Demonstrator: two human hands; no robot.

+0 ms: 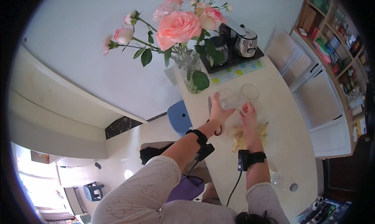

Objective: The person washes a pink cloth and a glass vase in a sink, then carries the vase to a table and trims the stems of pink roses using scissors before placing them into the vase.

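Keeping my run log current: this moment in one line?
left hand: at clear glass | right hand: by other glass | yellowish pieces: on table

bare hands [221, 113] at two clear glass vessels [249, 92], pale table [291, 146] below, pink roses [179, 27] beyond.

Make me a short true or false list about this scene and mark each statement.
1. The left hand and right hand are both close to clear glassware. True.
2. The stool beside the table is red. False: the stool is blue.
3. Yellowish pieces lie on the table. True.
4. The silver kettle stands on the floor. False: it stands on a black tray.
5. The largest rose is pink. True.
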